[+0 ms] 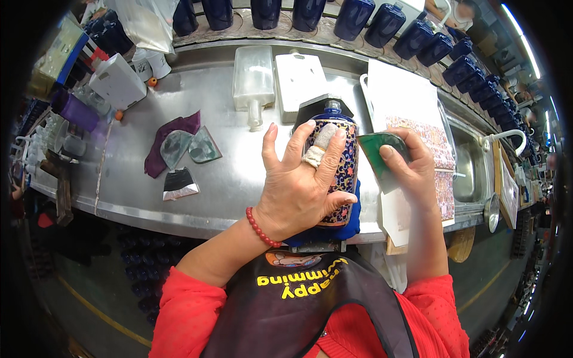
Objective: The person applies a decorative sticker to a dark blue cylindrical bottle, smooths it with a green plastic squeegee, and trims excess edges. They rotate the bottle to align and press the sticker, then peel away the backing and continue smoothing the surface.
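Note:
A dark blue bottle with a colourful flower-patterned surface lies in front of me, its neck pointing away. My left hand rests over it with the fingers spread, covering much of its left side. One finger wears a pale fabric wrap, and red beads circle the wrist. Just right of the bottle, my right hand pinches a green, thin scraper between thumb and fingers; the scraper appears apart from the bottle. Beneath the bottle is a blue cloth, and a dark angular block stands by its neck.
Patterned sheets lie at right beside a sink. A clear bottle and a white block lie beyond my hands. Left are a purple cloth and loose scrapers. Several blue bottles line the far conveyor.

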A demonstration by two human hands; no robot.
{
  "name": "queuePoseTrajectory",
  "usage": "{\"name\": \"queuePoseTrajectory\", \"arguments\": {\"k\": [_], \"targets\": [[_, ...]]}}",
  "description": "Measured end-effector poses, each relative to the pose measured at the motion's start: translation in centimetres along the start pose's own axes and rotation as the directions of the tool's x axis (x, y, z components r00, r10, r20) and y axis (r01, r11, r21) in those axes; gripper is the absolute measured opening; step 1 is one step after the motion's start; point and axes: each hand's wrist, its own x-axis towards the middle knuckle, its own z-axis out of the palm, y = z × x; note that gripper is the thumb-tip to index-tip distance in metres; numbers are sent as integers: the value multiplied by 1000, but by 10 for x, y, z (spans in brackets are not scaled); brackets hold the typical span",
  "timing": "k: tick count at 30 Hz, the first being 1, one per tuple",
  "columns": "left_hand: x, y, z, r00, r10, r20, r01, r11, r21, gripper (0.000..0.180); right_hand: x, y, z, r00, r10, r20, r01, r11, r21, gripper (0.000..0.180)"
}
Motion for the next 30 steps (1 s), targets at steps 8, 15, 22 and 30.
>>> {"name": "queuePoseTrajectory", "arguments": {"k": [8, 15, 22, 30], "targets": [[8, -19, 3, 991, -59, -121, 47, 995, -93, 74, 11, -7, 1, 998, -55, 23, 57, 996, -62, 23], [5, -18, 5, 990, -54, -126, 44, 995, -85, 69, 23, -12, 4, 993, -92, 70, 96, 994, -48, 23], [7, -13, 10, 994, -54, -95, 54, 999, -6, 73, 24, -8, 12, 998, -36, 59, 37, 999, -15, 22], [7, -16, 13, 988, -116, -104, 106, 990, -91, 74, 27, -4, 11, 996, -84, 36, 85, 995, -51, 21]]}}
